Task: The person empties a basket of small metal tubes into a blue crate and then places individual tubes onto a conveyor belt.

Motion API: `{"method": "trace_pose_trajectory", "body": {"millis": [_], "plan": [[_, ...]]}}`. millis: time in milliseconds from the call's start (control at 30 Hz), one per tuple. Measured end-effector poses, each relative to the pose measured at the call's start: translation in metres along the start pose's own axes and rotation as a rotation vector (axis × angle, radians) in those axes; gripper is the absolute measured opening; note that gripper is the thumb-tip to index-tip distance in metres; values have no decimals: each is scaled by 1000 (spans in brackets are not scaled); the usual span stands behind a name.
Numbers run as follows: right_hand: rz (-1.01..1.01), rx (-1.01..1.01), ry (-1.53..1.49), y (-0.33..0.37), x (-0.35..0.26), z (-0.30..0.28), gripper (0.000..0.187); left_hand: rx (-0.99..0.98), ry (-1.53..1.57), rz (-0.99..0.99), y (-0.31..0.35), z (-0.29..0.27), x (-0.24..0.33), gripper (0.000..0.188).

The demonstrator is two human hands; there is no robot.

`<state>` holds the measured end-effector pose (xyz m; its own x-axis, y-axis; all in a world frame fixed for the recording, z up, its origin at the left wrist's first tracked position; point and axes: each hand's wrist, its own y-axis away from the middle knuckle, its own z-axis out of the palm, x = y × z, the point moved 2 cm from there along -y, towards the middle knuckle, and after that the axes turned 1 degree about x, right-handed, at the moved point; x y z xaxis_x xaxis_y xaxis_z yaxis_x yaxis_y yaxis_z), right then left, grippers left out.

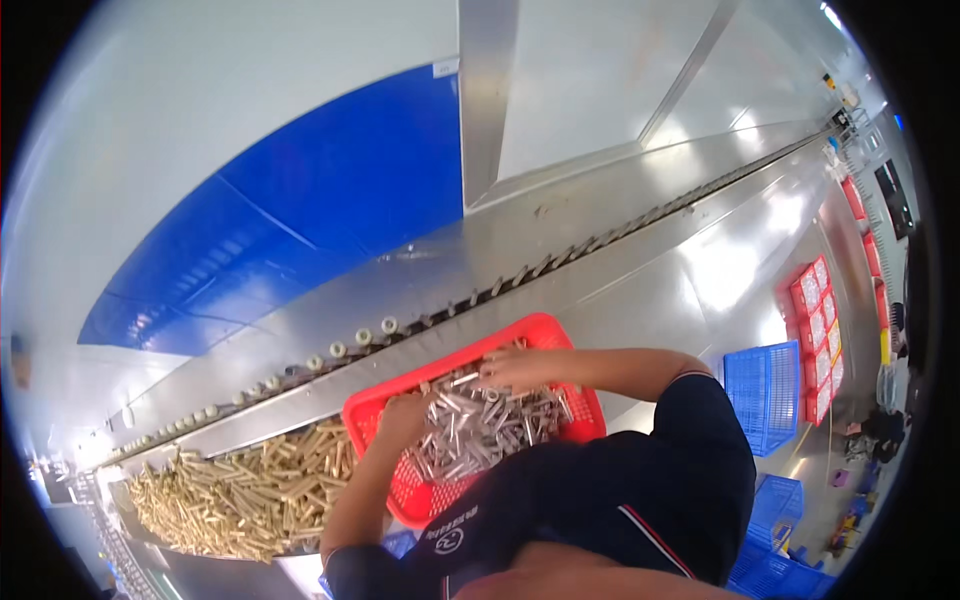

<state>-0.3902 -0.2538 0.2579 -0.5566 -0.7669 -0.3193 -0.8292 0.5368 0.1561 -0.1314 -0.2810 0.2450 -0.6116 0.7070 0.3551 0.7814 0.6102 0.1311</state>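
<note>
A red plastic basket with slotted walls sits in front of me, filled with short silver metal tubes. My left hand reaches over its left side, bent down at the tubes; its fingertips are mostly hidden. At the far side of the basket, my right hand has its fingers curled in at the heap. A bright metal tube lies at those fingertips, and the fingers look closed on it.
Gold-coloured tubes are heaped left of the basket. Behind it runs a narrow track along the steel bench, carrying upright pale-ended cylinders. Blue crates and red trays stand at the right.
</note>
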Motion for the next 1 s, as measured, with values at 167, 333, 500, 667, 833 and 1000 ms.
{"method": "trace_pose_trajectory", "body": {"millis": [167, 333, 500, 667, 833, 1000], "plan": [[164, 672, -84, -54, 28, -58, 47, 659, -62, -53, -14, -45, -48, 31], [276, 622, 57, -127, 55, -80, 31, 385, -429, -196, -59, -95, -66, 34], [285, 771, -32, -106, 63, -112, 24, 487, -300, -110, -72, -114, -62, 29], [93, 727, -260, -49, 17, -222, 33, 283, 35, -156, -51, -193, -10, 25], [-118, 92, 12, -4, -6, -28, 57, -52, 45, -18, -13, -54, 6, 47], [53, 541, -66, -74, 6, -29, 70, 725, -412, -190, -4, -107, -46, 51]]}}
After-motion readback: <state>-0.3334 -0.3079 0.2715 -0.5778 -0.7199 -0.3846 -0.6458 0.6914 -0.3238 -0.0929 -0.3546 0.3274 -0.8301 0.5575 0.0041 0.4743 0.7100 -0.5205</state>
